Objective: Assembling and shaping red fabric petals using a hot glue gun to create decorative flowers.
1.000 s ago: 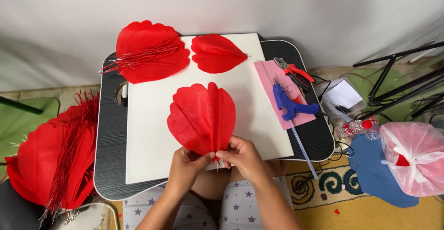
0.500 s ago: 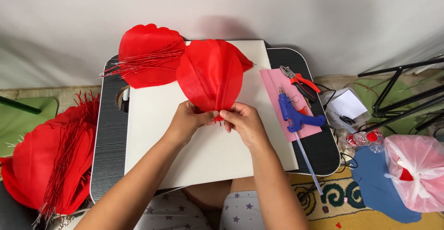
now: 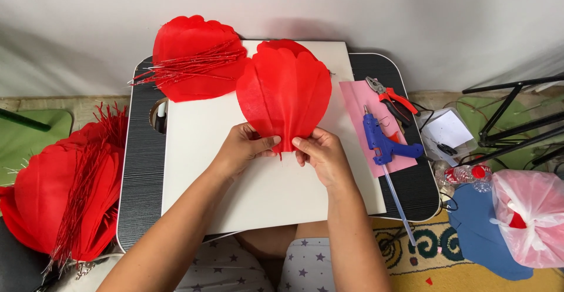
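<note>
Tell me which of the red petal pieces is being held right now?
The single red petal at the board's middle, pinched at its narrow base by the left hand and right hand. The wired petal stack and left pile lie untouched.

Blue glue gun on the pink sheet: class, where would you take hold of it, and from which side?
Probably grip the glue gun by its handle, which juts right toward the pliers' side. Come from the right: the nozzle points away up the pink sheet, and the glue stick trails toward the person.

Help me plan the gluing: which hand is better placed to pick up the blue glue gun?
Probably the right hand: the blue glue gun lies just beside it on the pink sheet; the left hand is farther away.
</note>
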